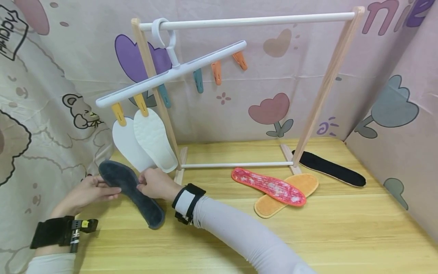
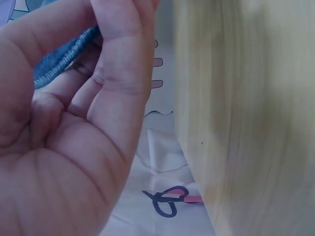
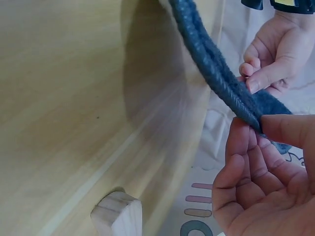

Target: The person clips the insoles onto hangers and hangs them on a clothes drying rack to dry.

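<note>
A wooden counter carries a drying rack whose white clip hanger holds two white insoles by yellow clips. Right of them a red insole lies across an orange insole, with a black insole behind. Just above the counter's left edge, a dark grey-blue insole is pinched at its upper end by the left hand and at mid-length by the right hand; its lower end seems to touch the counter.

head looks down; wrist views, close and perhaps blurred, share the insole.
</note>
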Available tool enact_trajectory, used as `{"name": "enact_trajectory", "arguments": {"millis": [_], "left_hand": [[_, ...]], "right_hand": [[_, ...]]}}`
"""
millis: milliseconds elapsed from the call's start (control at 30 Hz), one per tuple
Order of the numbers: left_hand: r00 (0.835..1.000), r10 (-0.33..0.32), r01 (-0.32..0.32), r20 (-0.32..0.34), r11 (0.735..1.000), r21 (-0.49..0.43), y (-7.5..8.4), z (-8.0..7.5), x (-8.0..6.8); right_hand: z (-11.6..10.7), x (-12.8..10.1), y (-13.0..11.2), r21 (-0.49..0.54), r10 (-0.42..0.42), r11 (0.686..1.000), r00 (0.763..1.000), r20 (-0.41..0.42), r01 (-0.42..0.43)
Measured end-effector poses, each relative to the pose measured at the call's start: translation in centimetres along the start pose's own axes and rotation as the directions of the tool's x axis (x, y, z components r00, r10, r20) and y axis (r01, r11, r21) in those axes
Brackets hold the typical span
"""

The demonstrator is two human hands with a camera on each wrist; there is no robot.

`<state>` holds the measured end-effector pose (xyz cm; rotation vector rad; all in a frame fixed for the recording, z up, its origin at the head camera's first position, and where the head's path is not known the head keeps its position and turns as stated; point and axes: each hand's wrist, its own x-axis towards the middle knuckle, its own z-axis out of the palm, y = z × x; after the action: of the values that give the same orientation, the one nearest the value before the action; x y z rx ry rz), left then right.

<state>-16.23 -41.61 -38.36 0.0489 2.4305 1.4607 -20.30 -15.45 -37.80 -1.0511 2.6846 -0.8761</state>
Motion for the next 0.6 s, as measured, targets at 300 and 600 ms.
{"name": "enact_trajectory", "arguments": {"millis": [300,600], "left_hand": [[1.0,0.007,-0.006,-0.005,0.998,0.068,1.0,-0.3,-0.6],[0.999,0.048,-0.045,-0.016,0.987,0.153,1.8,-0.6,-1.4]], "right_hand": [[-0.2,-0.2,-0.3,0.008,-0.035,0.999,0.999,-0.022,0.035],[-0.6,-0.3,-0.3,0.025,-0.07,0.997,0.997,-0.034,0.071]]}}
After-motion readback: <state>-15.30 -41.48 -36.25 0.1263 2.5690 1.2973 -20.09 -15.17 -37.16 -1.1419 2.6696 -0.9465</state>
